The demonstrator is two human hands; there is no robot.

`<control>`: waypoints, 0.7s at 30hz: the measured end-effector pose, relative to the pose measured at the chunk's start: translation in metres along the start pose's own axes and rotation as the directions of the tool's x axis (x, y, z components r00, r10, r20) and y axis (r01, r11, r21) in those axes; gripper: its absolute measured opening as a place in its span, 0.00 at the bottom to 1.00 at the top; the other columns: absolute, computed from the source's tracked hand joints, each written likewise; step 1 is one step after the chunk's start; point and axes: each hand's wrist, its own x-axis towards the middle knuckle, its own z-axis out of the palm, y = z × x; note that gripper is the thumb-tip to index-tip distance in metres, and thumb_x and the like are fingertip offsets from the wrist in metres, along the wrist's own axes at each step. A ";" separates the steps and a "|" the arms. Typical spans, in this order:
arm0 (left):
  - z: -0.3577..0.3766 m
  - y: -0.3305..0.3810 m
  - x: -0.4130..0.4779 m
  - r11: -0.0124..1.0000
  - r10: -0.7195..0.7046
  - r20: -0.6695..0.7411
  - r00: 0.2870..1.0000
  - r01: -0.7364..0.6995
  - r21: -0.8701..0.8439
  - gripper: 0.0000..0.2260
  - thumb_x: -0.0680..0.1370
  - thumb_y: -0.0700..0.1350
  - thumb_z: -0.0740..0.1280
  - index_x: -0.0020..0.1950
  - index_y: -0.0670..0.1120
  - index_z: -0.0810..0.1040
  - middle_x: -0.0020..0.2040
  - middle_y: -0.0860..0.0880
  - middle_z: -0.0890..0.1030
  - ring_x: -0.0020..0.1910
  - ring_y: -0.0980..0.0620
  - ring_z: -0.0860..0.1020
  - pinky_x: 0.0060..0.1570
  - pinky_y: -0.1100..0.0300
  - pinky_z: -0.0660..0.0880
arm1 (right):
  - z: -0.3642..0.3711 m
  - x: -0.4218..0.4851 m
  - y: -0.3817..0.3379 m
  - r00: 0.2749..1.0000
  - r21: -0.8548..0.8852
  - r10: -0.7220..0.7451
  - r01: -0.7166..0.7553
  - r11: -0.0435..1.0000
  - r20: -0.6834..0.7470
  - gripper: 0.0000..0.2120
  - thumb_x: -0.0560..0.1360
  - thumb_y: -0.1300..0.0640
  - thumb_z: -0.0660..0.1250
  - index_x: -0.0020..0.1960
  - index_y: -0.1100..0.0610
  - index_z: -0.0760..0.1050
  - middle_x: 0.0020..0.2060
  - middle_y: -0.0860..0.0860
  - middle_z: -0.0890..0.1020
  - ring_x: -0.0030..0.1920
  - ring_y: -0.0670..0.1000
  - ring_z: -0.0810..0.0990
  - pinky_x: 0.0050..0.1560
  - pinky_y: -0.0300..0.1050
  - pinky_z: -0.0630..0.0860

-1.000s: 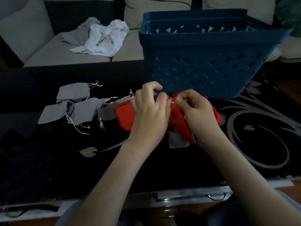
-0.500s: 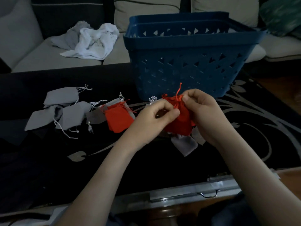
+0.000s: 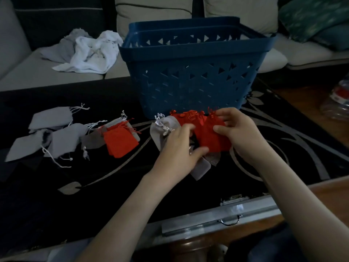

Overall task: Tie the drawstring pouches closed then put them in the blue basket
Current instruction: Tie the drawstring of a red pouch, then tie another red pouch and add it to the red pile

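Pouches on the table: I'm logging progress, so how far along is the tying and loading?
Done: nothing visible in the blue basket, though its floor is hidden. In hand: both the left hand and right hand grip a red pouch in front of it. Left: flat grey pouches and a second red pouch lie further left, strings loose.

1. The table wears a black cloth with grey leaf patterns.
2. A basket stands at its far side — upright.
3. Left: grey pouches lie spread, a red pouch overlapping them.
4. Just before the basket: red pouches beside a grey pouch.
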 end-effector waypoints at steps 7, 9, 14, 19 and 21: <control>-0.007 -0.018 0.003 0.853 -0.037 0.150 0.988 -0.047 0.519 0.26 0.77 0.52 0.66 0.72 0.50 0.61 0.69 0.50 0.64 0.69 0.47 0.58 0.63 0.54 0.58 | 0.015 0.005 0.026 0.986 -0.704 -0.158 0.142 0.695 0.043 0.20 0.73 0.61 0.68 0.64 0.60 0.70 0.58 0.56 0.74 0.60 0.58 0.71 0.60 0.46 0.65; -0.014 -0.021 0.005 0.887 -0.038 0.157 0.987 -0.039 0.460 0.23 0.78 0.47 0.65 0.72 0.50 0.63 0.68 0.50 0.65 0.70 0.48 0.58 0.64 0.54 0.58 | 0.020 0.001 0.024 0.984 -0.757 -0.178 0.123 0.642 0.009 0.22 0.73 0.60 0.66 0.66 0.59 0.67 0.62 0.56 0.70 0.63 0.59 0.67 0.62 0.52 0.62; -0.024 -0.024 0.005 0.971 0.024 0.008 1.000 -0.026 0.239 0.15 0.79 0.38 0.62 0.65 0.47 0.73 0.63 0.48 0.70 0.66 0.48 0.64 0.64 0.60 0.59 | 0.033 -0.010 0.002 0.945 -0.706 -0.325 0.203 0.678 -0.041 0.28 0.69 0.63 0.64 0.69 0.57 0.65 0.65 0.54 0.67 0.65 0.57 0.63 0.62 0.53 0.60; -0.040 -0.031 -0.002 0.933 -0.079 -0.202 0.976 0.144 0.331 0.19 0.76 0.39 0.64 0.67 0.40 0.67 0.66 0.42 0.65 0.64 0.42 0.64 0.61 0.56 0.62 | 0.076 -0.016 -0.014 0.903 -0.642 -0.415 0.383 0.664 0.109 0.27 0.67 0.63 0.65 0.66 0.57 0.69 0.62 0.55 0.71 0.60 0.56 0.66 0.54 0.47 0.60; -0.048 -0.040 -0.008 0.856 -0.205 -0.214 0.955 0.281 0.434 0.25 0.76 0.42 0.65 0.71 0.42 0.61 0.69 0.42 0.61 0.66 0.41 0.62 0.60 0.51 0.65 | 0.098 -0.018 -0.014 0.895 -0.600 -0.409 0.429 0.675 0.180 0.24 0.66 0.63 0.64 0.62 0.60 0.73 0.58 0.57 0.74 0.57 0.60 0.69 0.53 0.50 0.65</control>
